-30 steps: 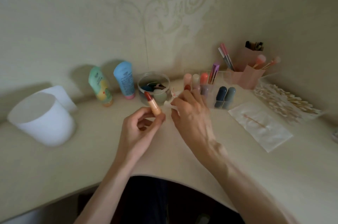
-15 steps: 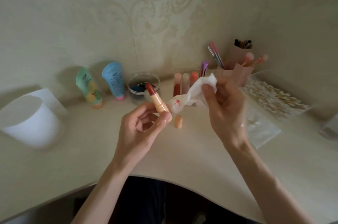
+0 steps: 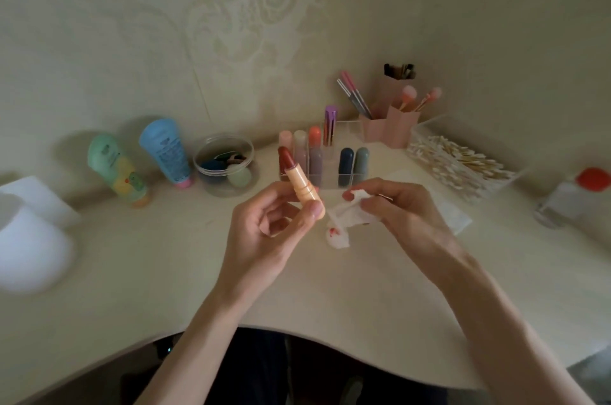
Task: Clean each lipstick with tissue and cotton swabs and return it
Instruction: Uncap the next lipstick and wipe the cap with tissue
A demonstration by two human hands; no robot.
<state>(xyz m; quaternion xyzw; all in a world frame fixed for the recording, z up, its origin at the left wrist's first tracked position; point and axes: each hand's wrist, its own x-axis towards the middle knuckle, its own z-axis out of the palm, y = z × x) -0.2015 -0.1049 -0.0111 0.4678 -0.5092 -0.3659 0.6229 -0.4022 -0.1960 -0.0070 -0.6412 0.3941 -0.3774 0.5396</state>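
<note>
We count one open lipstick (image 3: 297, 178), dark red tip up, tilted and raised above the table (image 3: 165, 272). The left hand (image 3: 264, 232) pinches its peach case between the thumb and curled fingers. The right hand (image 3: 400, 209) pinches one crumpled tissue (image 3: 345, 222), smeared red, just beside that case. Behind them a clear rack (image 3: 347, 140) holds six capped lipsticks that we can make out. One green tube (image 3: 115, 170), one blue tube (image 3: 165, 150) and one round jar (image 3: 224, 170) stand to the left, and one box of cotton swabs (image 3: 463, 166) to the right.

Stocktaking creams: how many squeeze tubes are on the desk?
2. A green tube and a blue tube stand cap-down, left of the clear round jar. None appear hidden.
</note>
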